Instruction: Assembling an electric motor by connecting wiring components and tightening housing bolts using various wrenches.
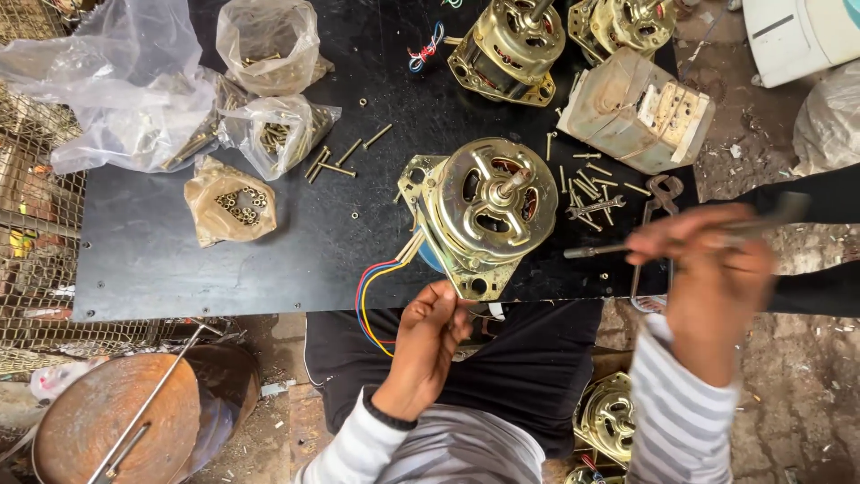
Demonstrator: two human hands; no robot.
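Left hand [428, 336]: palm turned up, fingers curled loosely toward the thumb, forearm in a striped sleeve angled up from below. Right hand [712, 273]: motion-blurred, raised higher and further out, fingers closed in a grip, striped sleeve rising beneath it. Hands well apart.

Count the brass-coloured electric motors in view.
5: one mid-board by the left hand at, two at the board's top edge and, two partly hidden beside the person's lap and.
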